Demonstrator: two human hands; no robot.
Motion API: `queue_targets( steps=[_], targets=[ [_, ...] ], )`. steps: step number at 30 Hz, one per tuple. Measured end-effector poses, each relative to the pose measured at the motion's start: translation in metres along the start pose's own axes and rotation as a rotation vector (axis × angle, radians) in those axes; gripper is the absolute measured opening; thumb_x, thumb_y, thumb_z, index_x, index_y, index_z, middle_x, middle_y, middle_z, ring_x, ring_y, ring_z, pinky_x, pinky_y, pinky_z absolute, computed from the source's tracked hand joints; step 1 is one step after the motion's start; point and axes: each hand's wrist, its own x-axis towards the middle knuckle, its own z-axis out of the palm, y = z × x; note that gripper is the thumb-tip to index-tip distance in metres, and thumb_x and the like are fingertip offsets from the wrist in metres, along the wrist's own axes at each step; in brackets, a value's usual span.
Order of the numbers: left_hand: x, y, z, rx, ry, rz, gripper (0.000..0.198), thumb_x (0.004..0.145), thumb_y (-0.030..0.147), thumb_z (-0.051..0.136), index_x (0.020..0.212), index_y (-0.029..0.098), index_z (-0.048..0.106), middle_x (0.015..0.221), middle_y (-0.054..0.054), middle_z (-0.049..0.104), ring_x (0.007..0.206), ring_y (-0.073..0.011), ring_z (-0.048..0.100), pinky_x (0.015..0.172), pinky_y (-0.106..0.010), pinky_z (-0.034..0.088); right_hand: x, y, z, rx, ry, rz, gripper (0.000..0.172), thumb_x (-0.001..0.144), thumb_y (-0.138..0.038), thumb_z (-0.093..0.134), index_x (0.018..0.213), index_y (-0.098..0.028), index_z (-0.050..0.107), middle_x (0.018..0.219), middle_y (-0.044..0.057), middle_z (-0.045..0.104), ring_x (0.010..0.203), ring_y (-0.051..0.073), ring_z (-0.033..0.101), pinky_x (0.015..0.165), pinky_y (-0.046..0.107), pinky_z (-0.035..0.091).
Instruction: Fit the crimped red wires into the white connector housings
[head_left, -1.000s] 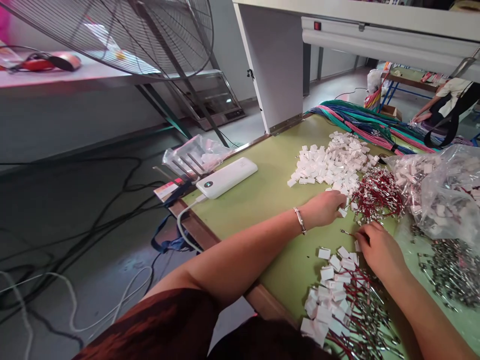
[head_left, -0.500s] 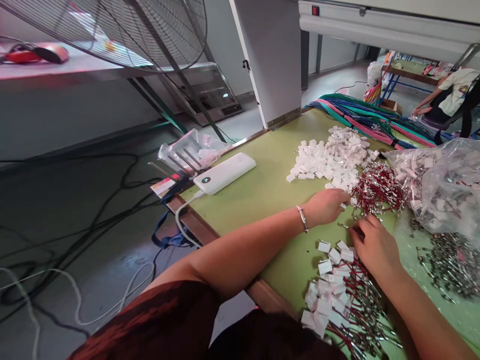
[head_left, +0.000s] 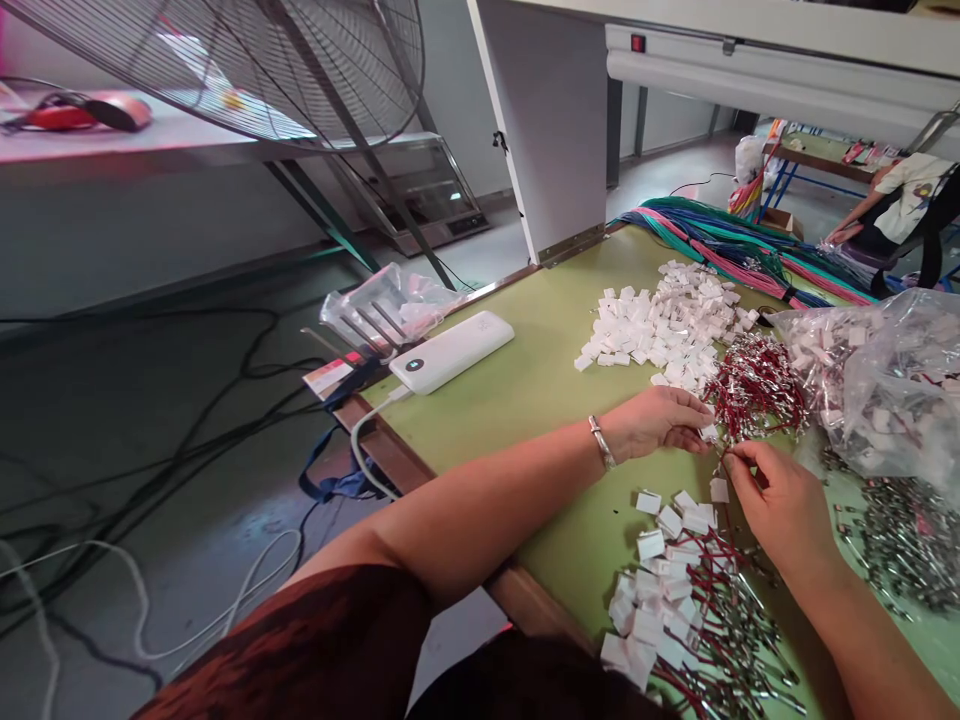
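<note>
My left hand (head_left: 664,420) is closed, pinching a small white plastic connector housing (head_left: 708,431) between thumb and fingertips. Just to its right, my right hand (head_left: 776,495) has thumb and forefinger together on a thin short wire (head_left: 724,450), whose end points at the housing. Below the right fingertips is another white housing (head_left: 718,490). Behind both hands lies a heap of short dark-red wires with metal terminals (head_left: 757,385). Farther back is a pile of loose white housings (head_left: 667,315). Nearer my body, housings with red wires fitted (head_left: 660,590) lie in a cluster.
A clear plastic bag (head_left: 892,370) of white parts stands at the right, above a heap of metal-ended pieces (head_left: 907,530). Bundled coloured cables (head_left: 735,245) cross the back. A white power bank (head_left: 454,352) with a cable lies at the left edge. Another person (head_left: 900,205) sits beyond.
My left hand has come up from the table with a white housing showing in its fingertips. The right hand has shifted slightly right, its fingertips now pinching a wire beside the left.
</note>
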Motion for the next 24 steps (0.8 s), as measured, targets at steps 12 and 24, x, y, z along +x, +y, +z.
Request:
queue_targets(
  steps=[12,24],
  targets=[
    [0.003,-0.004,-0.007,0.1,-0.115,0.065,0.015,0.077,0.021,0.076,0.083,0.01,0.067,0.064,-0.003,0.069,0.056,-0.0086,0.065,0.062,-0.023,0.051,-0.002,0.004,-0.001,-0.18,0.053,-0.067,0.02,0.095,-0.024,0.044,0.084,-0.018,0.059,0.074,0.005,0.067,0.061,0.016,0.059,0.056,0.027,0.04],
    [0.003,-0.008,-0.004,0.278,-0.336,0.128,0.026,0.072,0.03,0.08,0.082,0.012,0.065,0.058,0.001,0.066,0.049,-0.0064,0.061,0.056,-0.021,0.049,0.002,-0.003,-0.011,0.176,-0.157,0.123,0.015,0.088,-0.029,0.047,0.078,-0.022,0.055,0.064,0.001,0.064,0.055,0.015,0.056,0.054,0.027,0.039]
  ],
)
